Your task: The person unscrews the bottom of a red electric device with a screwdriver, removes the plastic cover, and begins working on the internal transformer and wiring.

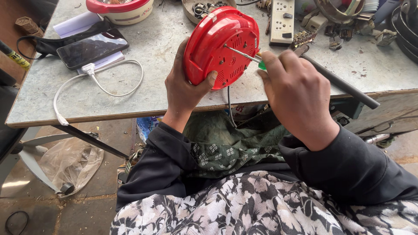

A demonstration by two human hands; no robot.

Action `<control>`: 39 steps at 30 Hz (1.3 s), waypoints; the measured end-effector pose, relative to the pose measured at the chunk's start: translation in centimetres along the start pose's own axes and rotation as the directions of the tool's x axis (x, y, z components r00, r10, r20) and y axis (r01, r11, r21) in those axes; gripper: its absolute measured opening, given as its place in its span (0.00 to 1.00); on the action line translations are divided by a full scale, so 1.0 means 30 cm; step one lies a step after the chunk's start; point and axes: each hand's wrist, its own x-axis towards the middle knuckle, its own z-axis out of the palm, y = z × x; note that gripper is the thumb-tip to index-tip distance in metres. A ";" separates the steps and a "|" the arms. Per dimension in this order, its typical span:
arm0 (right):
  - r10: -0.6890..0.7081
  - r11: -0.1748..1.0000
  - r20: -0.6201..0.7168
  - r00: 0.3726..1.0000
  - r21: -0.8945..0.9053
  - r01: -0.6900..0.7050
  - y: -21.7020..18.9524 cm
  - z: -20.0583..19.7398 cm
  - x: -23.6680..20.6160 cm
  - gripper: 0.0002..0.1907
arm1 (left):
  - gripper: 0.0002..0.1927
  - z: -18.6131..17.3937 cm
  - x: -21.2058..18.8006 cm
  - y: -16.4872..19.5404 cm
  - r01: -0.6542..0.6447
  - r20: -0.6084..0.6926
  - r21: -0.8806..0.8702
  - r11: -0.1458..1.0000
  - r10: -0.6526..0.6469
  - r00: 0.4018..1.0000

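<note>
A round red plastic appliance base (220, 45) is tilted on edge at the table's near side, its underside facing me. My left hand (185, 82) grips its left rim, thumb on the lower edge. My right hand (296, 93) is closed around a screwdriver with a green handle (261, 65). The thin metal shaft (240, 54) runs up-left and its tip rests near the middle of the red underside. A thin dark cord (229, 109) hangs down from the base over the table edge.
On the grey table (143, 93) lie a dark phone (92, 48) on paper, a white cable (93, 78), a red-rimmed white bowl (121, 9), a white power strip (281, 21), a dark rod (339, 82) and loose metal parts at the back right. A plastic bag (69, 161) lies on the floor.
</note>
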 end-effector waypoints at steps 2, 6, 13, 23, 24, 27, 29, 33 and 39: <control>-0.014 0.999 -0.037 0.999 -0.049 0.012 0.001 0.003 0.006 0.15 | 0.45 0.000 -0.002 0.000 -0.011 -0.004 0.003 1.000 0.011 1.000; -0.118 0.991 -0.134 0.984 -0.074 0.109 0.007 -0.012 0.003 0.15 | 0.45 0.002 -0.001 0.000 -0.041 -0.011 0.010 0.999 0.041 0.999; 0.050 0.998 0.031 0.998 0.028 -0.051 -0.017 -0.008 0.014 0.15 | 0.45 0.002 -0.001 -0.005 -0.017 -0.004 0.000 1.000 0.017 1.000; 0.060 0.993 0.061 0.996 0.096 -0.065 -0.017 -0.005 0.016 0.15 | 0.45 -0.001 -0.004 0.001 0.003 -0.004 -0.013 1.000 -0.003 1.000; 0.073 0.990 0.076 0.994 0.114 -0.081 -0.016 0.001 0.018 0.16 | 0.45 -0.002 -0.004 0.001 0.010 -0.001 -0.023 1.000 -0.010 1.000; -0.084 0.996 -0.154 0.984 0.024 0.089 -0.003 -0.002 0.006 0.15 | 0.46 -0.001 -0.006 0.002 -0.041 -0.032 0.015 0.999 0.041 0.999; -0.102 0.994 -0.166 0.981 0.019 0.107 0.001 -0.004 -0.005 0.14 | 0.46 -0.001 -0.008 0.004 -0.037 -0.034 0.017 0.999 0.037 0.999; 0.024 0.994 0.002 1.000 0.110 -0.024 -0.004 0.011 -0.006 0.16 | 0.46 -0.004 -0.014 0.007 -0.008 -0.028 0.007 1.000 0.008 1.000; -0.115 0.993 -0.183 0.976 -0.050 0.108 0.007 0.018 -0.005 0.16 | 0.45 -0.008 -0.016 0.004 -0.045 -0.004 0.019 0.999 0.045 0.999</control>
